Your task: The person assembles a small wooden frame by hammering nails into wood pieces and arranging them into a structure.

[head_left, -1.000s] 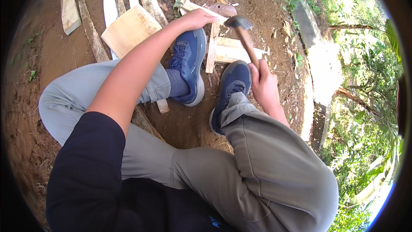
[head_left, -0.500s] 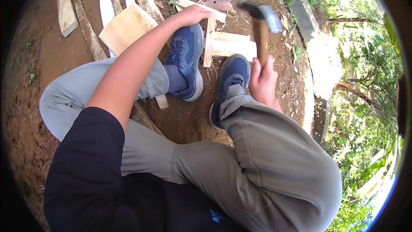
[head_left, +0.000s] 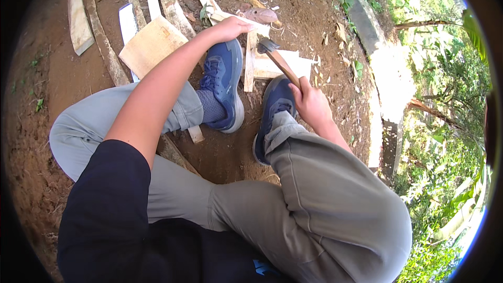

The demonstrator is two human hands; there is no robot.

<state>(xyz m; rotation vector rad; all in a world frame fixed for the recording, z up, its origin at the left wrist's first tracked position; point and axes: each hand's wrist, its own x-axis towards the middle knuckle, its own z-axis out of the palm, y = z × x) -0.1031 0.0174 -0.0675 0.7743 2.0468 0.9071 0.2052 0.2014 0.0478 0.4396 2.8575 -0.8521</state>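
Observation:
My right hand grips the wooden handle of a hammer. The hammer's dark metal head is down beside the upper part of a narrow wooden strip; whether they touch I cannot tell. Beyond my left shoe, my left hand is closed, fingertips together at the strip's far end, where it meets a pale board. What those fingers pinch is hidden or too small to see. Right of the strip, pale boards lie on the ground past my right shoe.
My blue shoes stand on brown soil close to the wood. A square wooden piece and several long slats lie at the far left. Dry leaves are scattered beyond. At the right, a concrete edge borders green plants.
The hammer has swung down and left, from raised above the boards to beside the narrow strip. My left hand keeps its place at the strip's far end.

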